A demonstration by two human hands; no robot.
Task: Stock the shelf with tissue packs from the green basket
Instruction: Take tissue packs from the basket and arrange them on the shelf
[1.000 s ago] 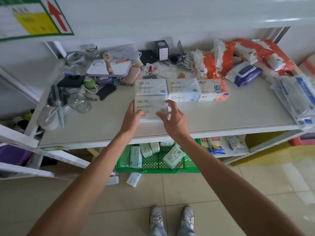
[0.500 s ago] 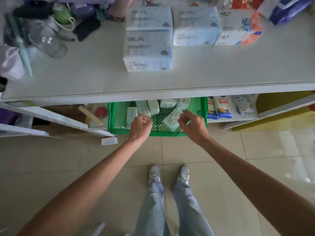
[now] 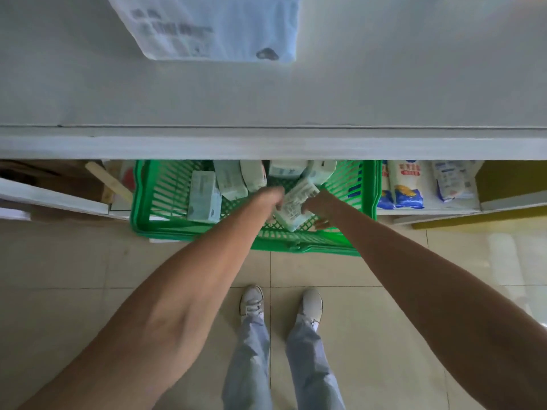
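Both hands are down inside the green basket [image 3: 142, 202], which sits on the floor [image 3: 74, 276] at 12 o'clock from the shoes [image 3: 251, 300], partly tucked under the white shelf [image 3: 266, 99]. The left hand [image 3: 270, 196] and the right hand [image 3: 321, 205] are on either side of one tissue pack [image 3: 296, 202]. This pack lies tilted near the middle of the basket. The left hand's fingers are curled against the pack's 9 o'clock side. The right hand's fingers wrap its 3 o'clock side, with fingertips showing under its lower corner. So the two hands grip it together. More packs [image 3: 204, 196] stand in the basket at 10 and 12 o'clock from the hands. One big tissue pack [image 3: 213, 25] already lies on top of the shelf, far up at 12 o'clock. Blue and white bags [image 3: 404, 184] sit on a low shelf at 3 o'clock from the basket
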